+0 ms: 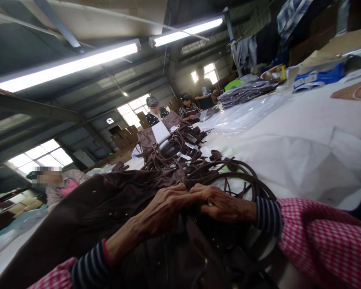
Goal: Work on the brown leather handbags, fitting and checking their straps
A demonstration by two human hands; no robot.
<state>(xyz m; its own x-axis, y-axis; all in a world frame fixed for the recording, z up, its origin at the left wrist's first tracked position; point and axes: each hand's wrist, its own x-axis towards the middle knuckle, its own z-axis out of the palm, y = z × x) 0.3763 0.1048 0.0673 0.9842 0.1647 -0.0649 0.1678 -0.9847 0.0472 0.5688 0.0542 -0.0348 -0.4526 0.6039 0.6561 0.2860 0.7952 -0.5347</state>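
A dark brown handbag [138, 249] with small gold-coloured studs lies in front of me, its lower part in shadow. My left hand [165, 206] reaches over it from the left, fingers bent and closed at its upper edge. Knuckle to knuckle with it, my right hand [219, 202] comes in from the right, its fingers curled in at the same spot. The fingertips of both hands are hidden, along with the exact part they pinch. A brown strap [195, 237] hangs down just below my hands.
Beyond my hands, brown straps [243, 168] and more brown bags [146, 138] with white tags are heaped on a white-covered table [289, 148]. Plastic-wrapped goods [246, 92] and a blue package [319, 78] sit farther back. Several people are around the table, one person [64, 184] at left.
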